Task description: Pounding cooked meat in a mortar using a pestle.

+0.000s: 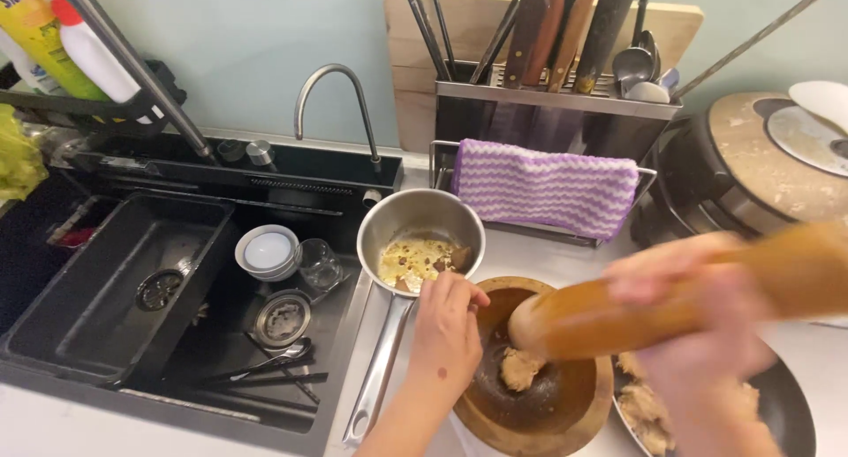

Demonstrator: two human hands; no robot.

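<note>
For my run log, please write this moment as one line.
left hand: on wooden mortar rim | right hand: holds wooden pestle | mortar: beige paste

Purple-and-white zigzag cloth (545,188), brown wooden mortar (539,395) and tan pestle (671,298), beige paste (521,369), black sink (132,280), silver saucepan (420,241) with yellowish residue.

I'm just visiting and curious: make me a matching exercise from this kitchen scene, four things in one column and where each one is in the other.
Things:
1. wooden pestle
2. striped cloth
3. small saucepan
4. white bowl

Places:
A. in the black sink
B. draped over the rack rail
C. in the right hand, tip in the wooden mortar
D. on the counter, just behind the left hand

Pairs: 1-C, 2-B, 3-D, 4-A
</note>
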